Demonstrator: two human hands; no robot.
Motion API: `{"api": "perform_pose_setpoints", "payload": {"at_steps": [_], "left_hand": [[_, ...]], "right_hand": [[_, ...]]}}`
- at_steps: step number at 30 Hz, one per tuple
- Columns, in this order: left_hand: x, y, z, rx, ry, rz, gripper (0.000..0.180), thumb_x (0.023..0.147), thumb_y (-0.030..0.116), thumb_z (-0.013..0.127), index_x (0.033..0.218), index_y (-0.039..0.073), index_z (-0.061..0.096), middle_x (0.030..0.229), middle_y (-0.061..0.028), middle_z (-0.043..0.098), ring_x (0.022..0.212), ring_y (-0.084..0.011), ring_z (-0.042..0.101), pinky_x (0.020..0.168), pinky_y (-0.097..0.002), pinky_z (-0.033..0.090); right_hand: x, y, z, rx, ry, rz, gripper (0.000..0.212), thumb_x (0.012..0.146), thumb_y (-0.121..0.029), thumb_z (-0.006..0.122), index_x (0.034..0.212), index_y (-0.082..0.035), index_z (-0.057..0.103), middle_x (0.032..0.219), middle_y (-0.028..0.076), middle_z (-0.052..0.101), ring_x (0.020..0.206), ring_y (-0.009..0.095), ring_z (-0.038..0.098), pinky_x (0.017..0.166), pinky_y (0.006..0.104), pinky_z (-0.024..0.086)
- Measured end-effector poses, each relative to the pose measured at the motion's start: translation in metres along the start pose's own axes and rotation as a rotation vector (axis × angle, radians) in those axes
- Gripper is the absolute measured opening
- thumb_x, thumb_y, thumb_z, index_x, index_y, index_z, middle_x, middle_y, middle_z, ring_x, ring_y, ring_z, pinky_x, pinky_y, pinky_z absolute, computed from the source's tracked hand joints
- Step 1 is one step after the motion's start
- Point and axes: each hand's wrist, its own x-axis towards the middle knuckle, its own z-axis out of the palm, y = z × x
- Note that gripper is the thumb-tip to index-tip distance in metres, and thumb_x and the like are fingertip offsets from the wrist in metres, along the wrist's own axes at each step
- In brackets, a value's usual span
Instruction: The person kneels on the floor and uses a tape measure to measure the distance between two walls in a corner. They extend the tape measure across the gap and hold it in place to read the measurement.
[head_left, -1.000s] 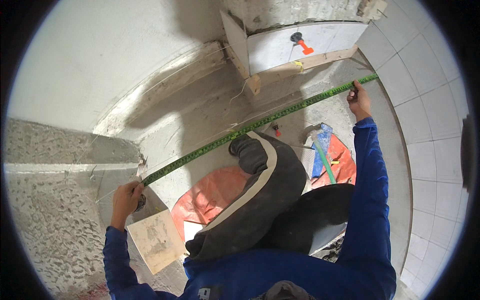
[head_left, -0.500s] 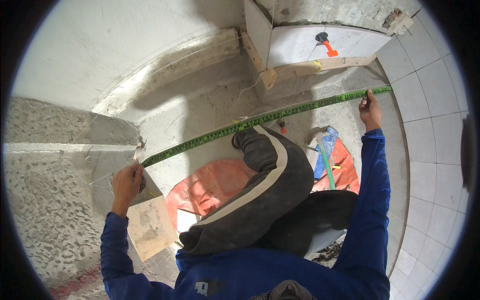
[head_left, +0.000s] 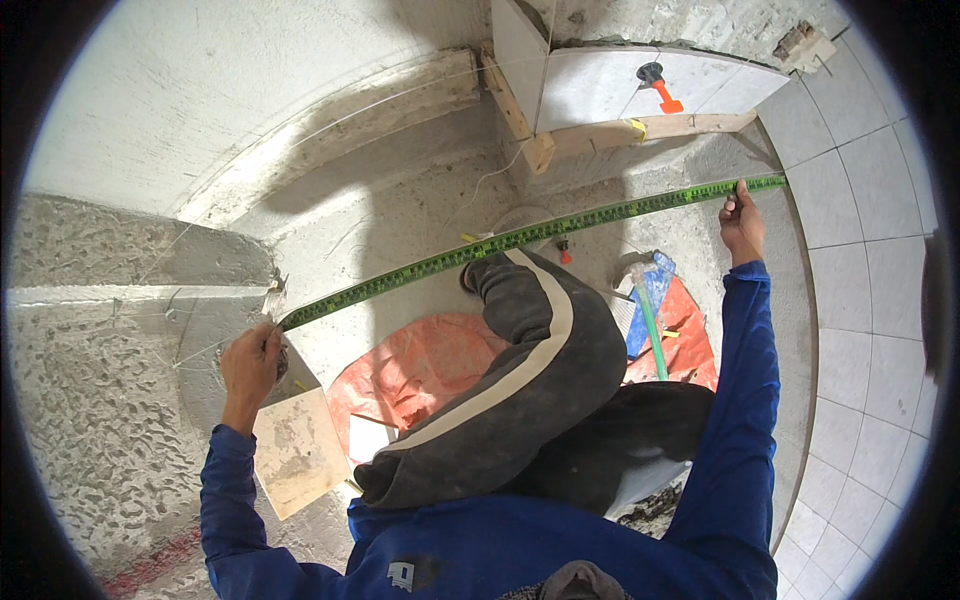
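Observation:
A green tape measure (head_left: 560,230) is pulled out across the space in front of me, rising from left to right. My left hand (head_left: 252,368) is closed at its left end, beside the corner of a rough concrete ledge; the fingers partly hide what lies in the grip. Near the right end my right hand (head_left: 741,222) pinches the blade between thumb and fingers. The blade's tip reaches the edge of the tiled surface (head_left: 868,200) at the right. A thin white string runs close along the tape.
White wall tiles (head_left: 660,85) with an orange-handled tile leveller (head_left: 662,88) rest above a wooden batten (head_left: 600,138). An orange sheet (head_left: 415,365), a square board (head_left: 300,452), and a green-handled tool (head_left: 650,325) on a blue bag lie around my bent legs. Rough concrete (head_left: 90,430) lines the left.
The view has shifted very slightly. Both hands keep their hold and the tape stays stretched in nearly the same place.

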Motion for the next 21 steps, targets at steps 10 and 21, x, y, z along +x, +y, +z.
{"api": "perform_pose_setpoints", "payload": {"at_steps": [10,21], "left_hand": [[0.001,-0.0018,-0.0001,0.028,0.004,0.027,0.025,0.093,0.03,0.054,0.085,0.009,0.065,0.079,-0.0134,0.065,0.072,-0.0354,0.063,0.06,-0.0433,0.046],[-0.0003,-0.0012,0.0057,0.021,0.047,0.025,0.024,0.093,0.03,0.055,0.085,0.008,0.061,0.08,-0.0135,0.064,0.071,-0.0354,0.062,0.06,-0.0439,0.046]], "right_hand": [[-0.0015,0.0002,0.0048,-0.025,0.005,-0.006,0.013,0.093,-0.018,0.064,0.098,-0.005,0.063,0.074,0.002,0.054,0.058,0.01,0.048,0.049,0.0219,0.039],[-0.0086,-0.0019,0.0031,-0.001,-0.033,-0.008,0.012,0.094,-0.018,0.062,0.096,-0.006,0.06,0.074,0.001,0.052,0.058,0.01,0.048,0.049,0.0232,0.039]]}}
